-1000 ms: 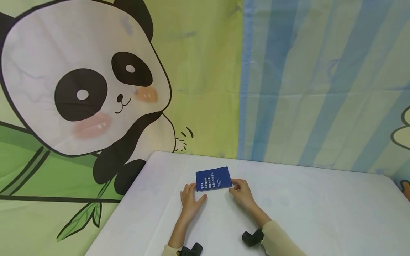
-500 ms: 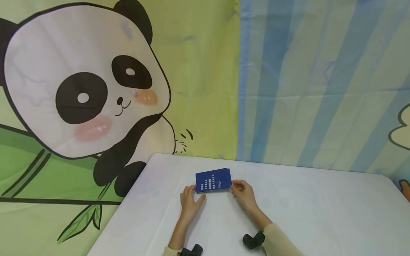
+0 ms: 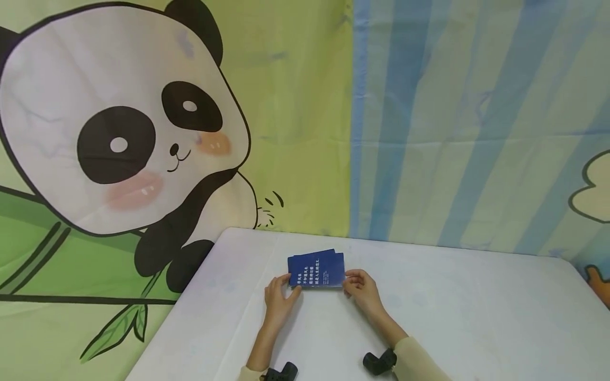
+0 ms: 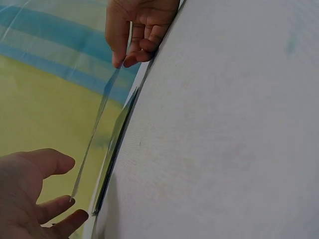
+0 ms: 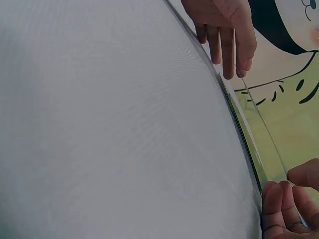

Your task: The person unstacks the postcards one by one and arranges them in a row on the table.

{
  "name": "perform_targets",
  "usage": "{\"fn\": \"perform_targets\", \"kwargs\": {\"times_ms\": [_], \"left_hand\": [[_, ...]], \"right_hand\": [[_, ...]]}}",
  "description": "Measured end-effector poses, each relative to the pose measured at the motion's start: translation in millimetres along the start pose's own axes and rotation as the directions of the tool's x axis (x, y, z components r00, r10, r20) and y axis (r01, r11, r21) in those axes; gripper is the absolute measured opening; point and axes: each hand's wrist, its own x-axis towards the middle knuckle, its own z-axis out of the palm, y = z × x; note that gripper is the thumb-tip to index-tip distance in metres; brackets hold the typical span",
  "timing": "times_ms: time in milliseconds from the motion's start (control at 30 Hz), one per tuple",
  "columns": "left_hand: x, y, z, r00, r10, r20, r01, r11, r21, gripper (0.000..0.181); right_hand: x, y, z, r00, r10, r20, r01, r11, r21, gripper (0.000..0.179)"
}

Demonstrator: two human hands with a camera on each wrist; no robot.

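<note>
Through my head view, the dark blue card (image 3: 329,272) printed with white characters is near the far edge of the white worktop (image 3: 429,307), between the two hands. It lies askew over the lower blue cards (image 4: 116,149), whose corner shows past its top edge; the wrist views show it raised and apart from them, while they lie flat on the worktop.

My right hand (image 3: 363,291) pinches the upper card's right end between thumb and fingers. My left hand (image 3: 277,301) is spread at the other end, fingers loosely extended, one fingertip touching the card's end; I cannot tell whether the thumb also touches it.

I see a pale sleeve (image 3: 419,360) on the right arm and black wrist cameras (image 3: 379,362) on both wrists. Behind the worktop hangs a printed backdrop (image 3: 295,116): a large cartoon panda (image 3: 157,143) fills its left part, with pale blue stripes to the right.
</note>
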Motion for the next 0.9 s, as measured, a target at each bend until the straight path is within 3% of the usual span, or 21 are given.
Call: {"fn": "perform_targets", "kwargs": {"times_ms": [200,367,567,733,900], "left_hand": [[-3.5,3.9,-6.9,0.999,-0.035,-0.007,0.035,0.999,-0.023,0.036],[-4.5,7.0,-11.9,1.000,-0.017,-0.012,0.017,0.998,-0.053,0.029],[-7.2,8.0,-15.7,1.000,0.004,0.030,-0.001,0.996,-0.089,0.027],[-12.5,10.4,-20.2,0.998,0.011,0.061,-0.006,0.997,-0.076,0.030],[-19.9,10.8,-26.4,0.996,0.020,0.091,-0.017,0.999,-0.032,0.034]], "right_hand": [[-6.1,0.8,-2.7,1.000,-0.009,0.001,0.009,1.000,-0.002,0.020],[-12.7,-0.1,-8.6,1.000,0.001,0.008,-0.001,1.000,-0.006,0.021],[-23.6,-3.4,-14.4,0.999,0.036,0.008,-0.036,0.999,0.003,0.024],[-32.5,-2.1,-20.3,0.996,0.045,0.073,-0.047,0.999,0.025,0.043],[-41.3,-3.6,-24.2,0.984,0.004,0.177,-0.008,1.000,0.020,0.066]]}}
